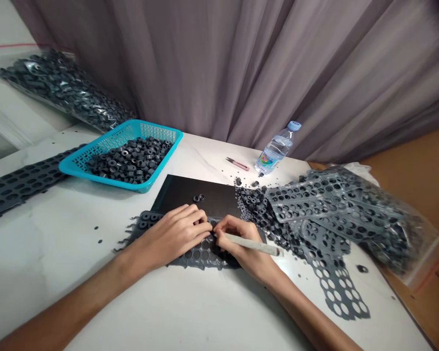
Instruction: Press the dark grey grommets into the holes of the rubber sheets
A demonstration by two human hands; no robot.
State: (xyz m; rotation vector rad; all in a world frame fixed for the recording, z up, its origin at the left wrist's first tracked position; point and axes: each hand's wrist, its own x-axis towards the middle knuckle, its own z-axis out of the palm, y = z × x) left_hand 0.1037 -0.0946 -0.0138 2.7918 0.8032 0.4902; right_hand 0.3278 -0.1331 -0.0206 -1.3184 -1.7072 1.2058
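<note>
My left hand lies palm down on a dark grey rubber sheet punched with round holes, its fingers curled and pressing the sheet. My right hand is closed round a pale, pen-like stick tool, whose tip meets the sheet right beside my left fingertips. The sheet rests partly on a black mat, where two loose rubber rings lie. The tool's tip is hidden behind my fingers.
A turquoise basket of grey rings stands at the back left. A heap of rings and punched sheets spills from a plastic bag on the right. A water bottle, pink snips and another filled bag lie behind.
</note>
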